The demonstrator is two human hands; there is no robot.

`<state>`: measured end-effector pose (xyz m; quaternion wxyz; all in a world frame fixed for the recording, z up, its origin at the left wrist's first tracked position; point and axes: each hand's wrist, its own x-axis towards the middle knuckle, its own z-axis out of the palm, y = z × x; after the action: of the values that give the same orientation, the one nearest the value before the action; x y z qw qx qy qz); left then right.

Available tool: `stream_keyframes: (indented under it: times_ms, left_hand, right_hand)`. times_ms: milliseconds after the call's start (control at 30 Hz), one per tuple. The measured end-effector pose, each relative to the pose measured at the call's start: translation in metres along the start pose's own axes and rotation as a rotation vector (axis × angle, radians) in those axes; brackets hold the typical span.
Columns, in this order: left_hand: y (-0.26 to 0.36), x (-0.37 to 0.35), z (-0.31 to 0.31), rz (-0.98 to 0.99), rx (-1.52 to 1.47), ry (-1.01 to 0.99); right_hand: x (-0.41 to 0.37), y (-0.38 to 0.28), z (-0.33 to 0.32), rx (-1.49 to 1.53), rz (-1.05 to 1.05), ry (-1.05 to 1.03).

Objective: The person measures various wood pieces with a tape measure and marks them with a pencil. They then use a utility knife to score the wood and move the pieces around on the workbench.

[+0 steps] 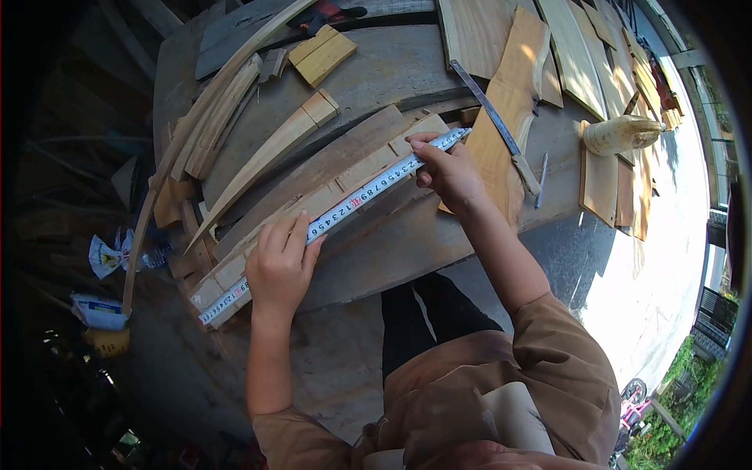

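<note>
A white measuring tape blade [337,210] with black digits and red marks stretches along a long pale strip of wood [329,192]. Small notches are cut in the strip. My left hand [280,254] is wrapped over the tape and the strip's edge, left of the middle, hiding part of the scale. Near the tape's upper right end, my right hand [448,168] pinches the blade between thumb and fingers. A wide brown board [345,153] lies just behind the strip. Right of my right hand are a metal ruler or square [489,110] and a light plank [513,70].
Curved wood pieces [274,153] and a short block [321,55] lie on the worktable [407,243]. A cloudy plastic bottle [623,135] and a pen-like tool [541,180] are at the right, near stacked planks [572,55]. A red and black item [333,14] sits at the back.
</note>
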<state>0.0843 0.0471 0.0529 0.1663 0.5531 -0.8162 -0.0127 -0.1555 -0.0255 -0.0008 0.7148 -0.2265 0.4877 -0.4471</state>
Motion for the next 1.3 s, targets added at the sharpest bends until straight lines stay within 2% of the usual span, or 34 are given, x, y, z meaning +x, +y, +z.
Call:
stream_keyframes:
  times_ms: [367, 467, 533, 767, 833, 867, 967, 1133, 1200, 1267, 1300]
  left_hand:
    - [0.002, 0.000, -0.001, -0.015, 0.001, -0.001]
    - [0.008, 0.000, -0.003, -0.094, -0.014, -0.033]
    - [0.010, -0.001, -0.004, -0.220, 0.038, -0.043]
    - [0.004, -0.008, -0.027, -0.326, 0.095, -0.016]
    - [-0.003, -0.018, -0.031, -0.433, -0.051, 0.146]
    - [-0.009, -0.024, -0.034, -0.451, -0.042, 0.149]
    - [-0.021, -0.055, -0.047, -0.835, -0.040, 0.414]
    - [-0.003, -0.090, -0.047, -0.998, 0.031, 0.664]
    - [0.015, -0.097, -0.045, -0.984, -0.764, 0.747]
    - [0.026, -0.096, -0.037, -1.031, -1.079, 0.481]
    - [0.027, -0.098, -0.025, -1.094, -1.140, 0.425]
  right_hand:
    - [0.002, 0.004, 0.003, 0.017, -0.057, 0.049]
    - [0.002, 0.004, 0.003, 0.016, -0.054, 0.055]
    - [0.003, 0.005, 0.003, 0.008, -0.058, 0.053]
    - [0.002, 0.005, 0.004, 0.004, -0.063, 0.064]
    - [0.001, 0.004, 0.005, 0.006, -0.066, 0.066]
    - [0.001, 0.004, 0.006, 0.007, -0.070, 0.075]
    - [0.003, 0.005, 0.006, 0.017, -0.077, 0.076]
    - [0.002, 0.004, 0.009, 0.021, -0.073, 0.093]
    - [0.004, 0.005, 0.007, 0.016, -0.086, 0.103]
    - [0.001, 0.002, 0.011, -0.008, -0.074, 0.091]
    - [0.002, 0.003, 0.009, -0.012, -0.078, 0.090]
